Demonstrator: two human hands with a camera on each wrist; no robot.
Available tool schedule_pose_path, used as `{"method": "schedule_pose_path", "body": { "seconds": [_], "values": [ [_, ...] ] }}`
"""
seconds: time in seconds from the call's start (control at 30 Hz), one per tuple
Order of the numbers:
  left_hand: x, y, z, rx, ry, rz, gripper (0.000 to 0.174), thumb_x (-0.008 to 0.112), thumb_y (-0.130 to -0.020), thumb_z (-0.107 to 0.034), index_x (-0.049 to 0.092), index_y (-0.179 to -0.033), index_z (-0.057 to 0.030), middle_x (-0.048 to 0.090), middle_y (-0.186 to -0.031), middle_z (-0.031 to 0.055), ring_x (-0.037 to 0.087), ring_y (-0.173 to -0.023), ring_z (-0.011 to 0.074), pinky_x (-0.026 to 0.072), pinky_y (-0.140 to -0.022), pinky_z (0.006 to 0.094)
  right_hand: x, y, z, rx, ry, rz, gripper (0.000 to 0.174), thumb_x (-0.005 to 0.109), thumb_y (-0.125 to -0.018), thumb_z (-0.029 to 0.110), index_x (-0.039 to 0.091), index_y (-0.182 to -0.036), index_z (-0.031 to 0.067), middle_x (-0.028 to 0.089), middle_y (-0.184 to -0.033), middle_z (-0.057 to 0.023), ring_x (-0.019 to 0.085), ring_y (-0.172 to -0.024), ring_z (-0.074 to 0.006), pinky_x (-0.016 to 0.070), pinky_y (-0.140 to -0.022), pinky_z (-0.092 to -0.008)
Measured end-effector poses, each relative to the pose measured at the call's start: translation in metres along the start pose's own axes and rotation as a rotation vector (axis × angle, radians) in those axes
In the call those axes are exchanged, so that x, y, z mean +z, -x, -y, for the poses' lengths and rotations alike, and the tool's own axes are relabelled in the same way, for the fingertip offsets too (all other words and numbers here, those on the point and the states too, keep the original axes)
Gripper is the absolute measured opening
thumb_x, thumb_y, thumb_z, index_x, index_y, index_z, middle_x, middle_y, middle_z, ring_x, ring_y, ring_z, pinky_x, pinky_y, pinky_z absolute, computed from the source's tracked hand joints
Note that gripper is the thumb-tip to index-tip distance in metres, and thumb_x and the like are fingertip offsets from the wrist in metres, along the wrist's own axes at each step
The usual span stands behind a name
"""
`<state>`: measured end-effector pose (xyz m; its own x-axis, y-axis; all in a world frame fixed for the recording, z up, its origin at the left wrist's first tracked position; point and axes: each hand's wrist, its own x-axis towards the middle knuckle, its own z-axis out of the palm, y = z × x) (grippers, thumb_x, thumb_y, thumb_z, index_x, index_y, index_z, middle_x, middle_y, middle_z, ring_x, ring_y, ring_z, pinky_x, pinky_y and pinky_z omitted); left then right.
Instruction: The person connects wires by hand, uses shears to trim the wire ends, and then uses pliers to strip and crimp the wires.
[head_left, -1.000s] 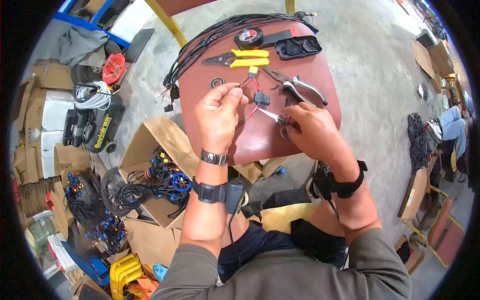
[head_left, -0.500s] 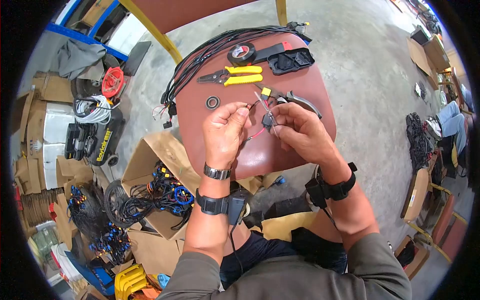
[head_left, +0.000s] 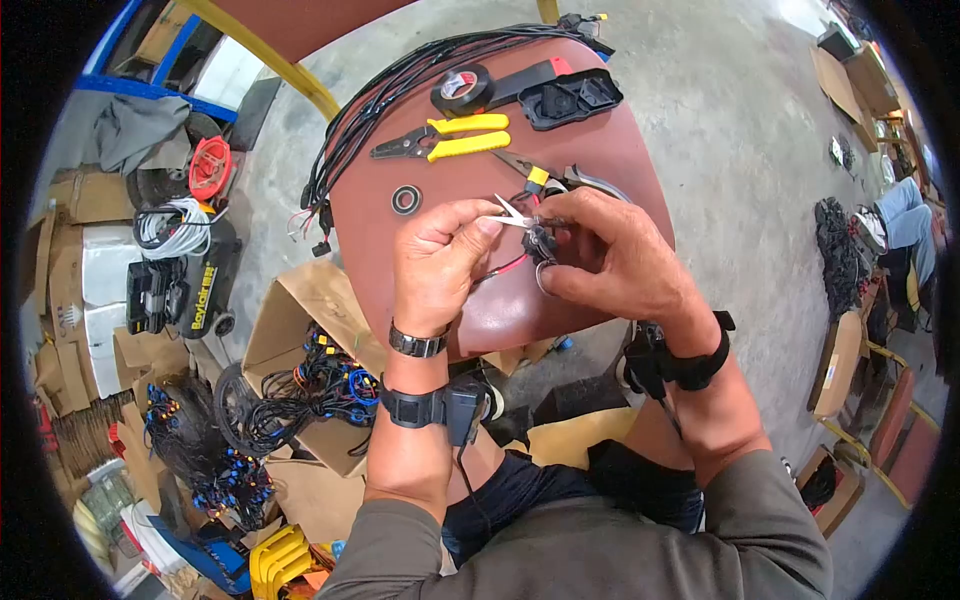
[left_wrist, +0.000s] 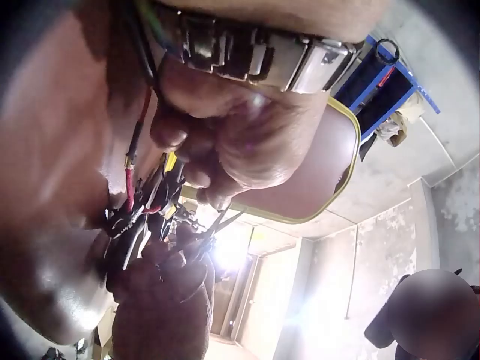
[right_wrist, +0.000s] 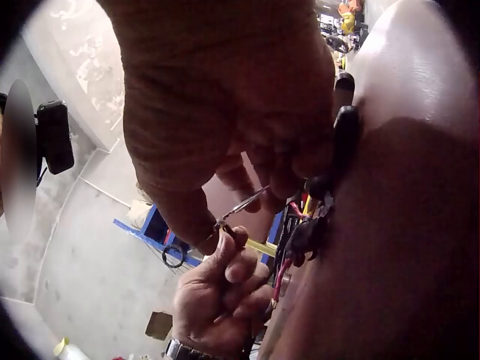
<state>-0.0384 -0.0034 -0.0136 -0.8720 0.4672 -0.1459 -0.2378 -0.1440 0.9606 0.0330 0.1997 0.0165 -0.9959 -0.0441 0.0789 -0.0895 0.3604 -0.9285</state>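
Over a red-brown chair seat (head_left: 375,255), my right hand (head_left: 625,250) grips small scissors (head_left: 513,213) by the finger loops. The blades are spread and point at my left fingertips. My left hand (head_left: 440,260) pinches a thin dark wire between thumb and forefinger; its end is mostly hidden by the fingers. Beneath the scissors lies a small black fuse-holder-like part (head_left: 540,243) with a red wire (head_left: 510,267) and a yellow connector (head_left: 538,178). The right wrist view shows the scissors (right_wrist: 246,201) close to the left thumb.
Yellow-handled wire strippers (head_left: 465,138), a metal bearing (head_left: 406,200), black tape (head_left: 462,90) and a black plastic case (head_left: 570,98) lie on the seat. Pliers (head_left: 595,182) are partly behind my right hand. Black cables (head_left: 380,110) line the far edge. A cardboard box (head_left: 330,290) holds wiring at the left.
My right hand has brought the scissors left and up from beside the black part to my left fingertips, and their blades have spread. My left hand keeps pinching the wire.
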Motion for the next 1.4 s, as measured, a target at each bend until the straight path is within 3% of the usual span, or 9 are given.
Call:
{"method": "schedule_pose_path", "body": {
  "seconds": [0.43, 0.63, 0.93, 1.03, 1.17, 1.4],
  "values": [
    [0.0, 0.002, -0.001, -0.009, -0.014, 0.044, 0.015, 0.068, -0.093, -0.007, 0.072, -0.105, 0.0007, 0.057, -0.066, -0.0044, 0.041, -0.052, 0.0014, 0.0307, -0.045, 0.0189, -0.003, 0.001, -0.005, 0.009, -0.023, 0.04, 0.048, 0.078, -0.066, 0.012, 0.065, -0.112, 0.0036, 0.055, -0.085, -0.0021, 0.049, -0.068, -0.0106, 0.0416, -0.059, -0.0252],
    [-0.004, 0.003, -0.004, -0.032, -0.052, 0.086, 0.014, 0.07, -0.092, -0.007, 0.073, -0.104, -0.0009, 0.06, -0.069, -0.0049, 0.045, -0.054, 0.0014, 0.0337, -0.047, 0.0189, -0.004, 0.002, -0.007, -0.065, 0.045, 0.037, 0.047, 0.079, -0.066, 0.013, 0.067, -0.111, 0.0025, 0.059, -0.081, -0.0051, 0.055, -0.07, -0.0157, 0.046, -0.062, -0.0296],
    [-0.009, 0.003, -0.008, -0.04, -0.143, 0.114, 0.013, 0.071, -0.09, -0.008, 0.074, -0.101, -0.0012, 0.061, -0.071, -0.0061, 0.046, -0.058, 0.0003, 0.0357, -0.05, 0.0182, -0.016, 0.004, -0.001, 0.022, 0.148, 0.21, 0.042, 0.08, -0.07, 0.014, 0.069, -0.109, 0.0005, 0.065, -0.079, -0.0107, 0.062, -0.07, -0.0217, 0.0502, -0.065, -0.0338],
    [-0.008, 0.003, -0.012, -0.035, -0.16, 0.136, 0.012, 0.072, -0.09, -0.007, 0.074, -0.101, -0.0013, 0.061, -0.071, -0.0061, 0.046, -0.058, 0.0002, 0.0356, -0.05, 0.0181, -0.018, 0.006, -0.005, -0.055, 0.16, 0.206, 0.038, 0.079, -0.073, 0.011, 0.069, -0.108, -0.0003, 0.067, -0.079, -0.011, 0.063, -0.069, -0.0214, 0.0511, -0.065, -0.0326],
    [-0.01, 0.003, -0.009, -0.066, -0.123, 0.122, 0.012, 0.071, -0.09, -0.007, 0.073, -0.1, -0.0007, 0.062, -0.071, -0.0051, 0.046, -0.057, 0.0007, 0.0351, -0.049, 0.0183, -0.017, 0.007, -0.005, 0.115, 0.07, 0.219, 0.035, 0.077, -0.076, 0.009, 0.068, -0.108, -0.0009, 0.067, -0.078, -0.0077, 0.062, -0.069, -0.0156, 0.0506, -0.065, -0.0299],
    [-0.013, -0.001, -0.002, -0.049, -0.007, 0.06, 0.015, 0.07, -0.09, -0.006, 0.071, -0.102, 0.0021, 0.063, -0.069, 0.0013, 0.047, -0.05, 0.0041, 0.0369, -0.045, 0.0201, -0.013, 0.006, 0.0, 0.157, 0.01, 0.114, 0.035, 0.074, -0.078, 0.009, 0.065, -0.111, 0.0013, 0.062, -0.076, -0.0023, 0.054, -0.063, -0.0082, 0.0438, -0.056, -0.0267]
  ]
}}
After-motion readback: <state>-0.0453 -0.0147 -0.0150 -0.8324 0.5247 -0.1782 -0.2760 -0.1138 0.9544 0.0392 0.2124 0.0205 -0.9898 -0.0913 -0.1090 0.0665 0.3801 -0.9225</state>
